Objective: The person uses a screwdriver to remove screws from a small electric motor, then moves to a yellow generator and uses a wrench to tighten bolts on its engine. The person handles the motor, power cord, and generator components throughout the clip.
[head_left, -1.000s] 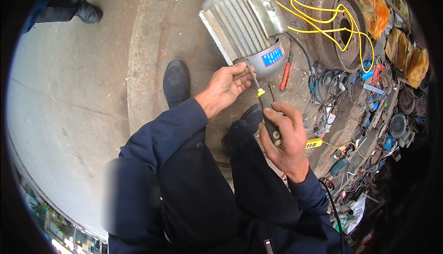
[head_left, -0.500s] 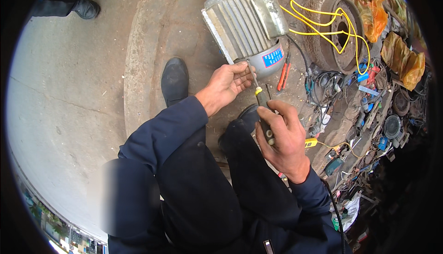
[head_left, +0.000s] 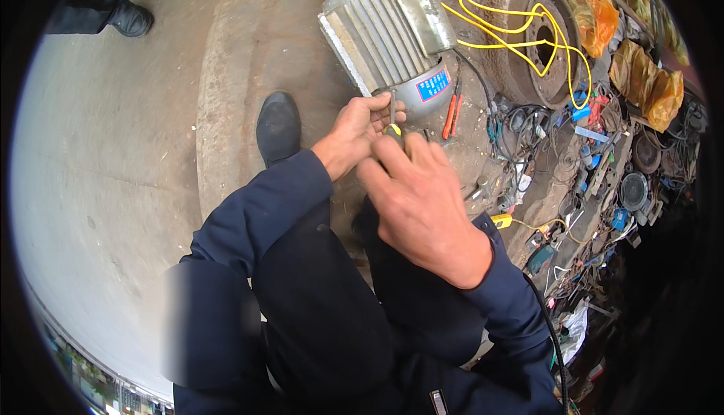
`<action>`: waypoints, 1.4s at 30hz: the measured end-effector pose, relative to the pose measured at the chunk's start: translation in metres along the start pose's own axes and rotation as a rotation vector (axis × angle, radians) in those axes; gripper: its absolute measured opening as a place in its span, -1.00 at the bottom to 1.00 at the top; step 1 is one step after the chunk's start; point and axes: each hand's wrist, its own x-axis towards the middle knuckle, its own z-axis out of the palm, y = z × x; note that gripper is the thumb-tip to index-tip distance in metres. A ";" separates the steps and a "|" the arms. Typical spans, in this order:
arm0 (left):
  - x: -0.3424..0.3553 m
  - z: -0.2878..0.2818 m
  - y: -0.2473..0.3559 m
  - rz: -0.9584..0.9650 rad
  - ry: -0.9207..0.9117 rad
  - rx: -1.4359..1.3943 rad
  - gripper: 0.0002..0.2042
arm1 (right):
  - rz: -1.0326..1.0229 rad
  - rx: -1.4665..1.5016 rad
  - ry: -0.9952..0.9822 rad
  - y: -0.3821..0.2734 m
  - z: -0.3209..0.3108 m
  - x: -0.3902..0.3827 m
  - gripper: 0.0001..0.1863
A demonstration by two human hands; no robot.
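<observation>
A grey electric motor (head_left: 377,38) with a finned body lies on the floor in front of me, a blue label on its end cover. My left hand (head_left: 354,132) is at the near edge of that cover, thumb and fingers pinched together at the tip of a screwdriver (head_left: 393,128); whatever they pinch is too small to make out. Wrapped round the screwdriver's handle, my right hand (head_left: 422,208) covers most of it, leaving the yellow collar and metal shaft in sight. The shaft points away from me, toward the cover's edge.
Red-handled pliers (head_left: 452,117) lie right of the motor. Yellow cable (head_left: 498,29) loops over a rusty wheel rim (head_left: 520,57). Orange plastic bags (head_left: 588,19) and a heap of wires and scrap (head_left: 588,181) fill the right side. Another person's shoe (head_left: 130,13) is at far left.
My right hand has moved up and left, its back now turned upward over the screwdriver handle. My left hand stays at the cover's edge. The whole view has shifted slightly.
</observation>
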 end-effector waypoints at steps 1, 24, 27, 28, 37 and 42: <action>-0.003 0.002 0.001 -0.001 0.006 -0.025 -0.80 | -0.011 -0.016 0.037 -0.005 0.002 0.006 -0.71; -0.293 0.009 0.095 0.759 -0.093 0.248 -0.79 | 0.104 -0.325 0.449 -0.040 0.056 0.023 -0.80; -0.359 0.043 0.078 0.866 -0.311 0.230 -0.80 | 0.061 -0.317 0.445 -0.038 0.050 0.025 -0.82; -0.380 0.055 0.068 0.907 -0.316 0.220 -0.80 | 0.089 -0.324 0.425 -0.035 0.047 0.026 -0.82; -0.417 0.129 -0.007 1.114 -0.558 0.185 -0.82 | 0.153 -0.606 0.572 -0.021 0.029 0.026 -0.86; -0.364 0.130 -0.001 1.012 -0.074 0.144 -0.82 | 0.219 -0.428 0.312 -0.028 0.031 0.024 -0.82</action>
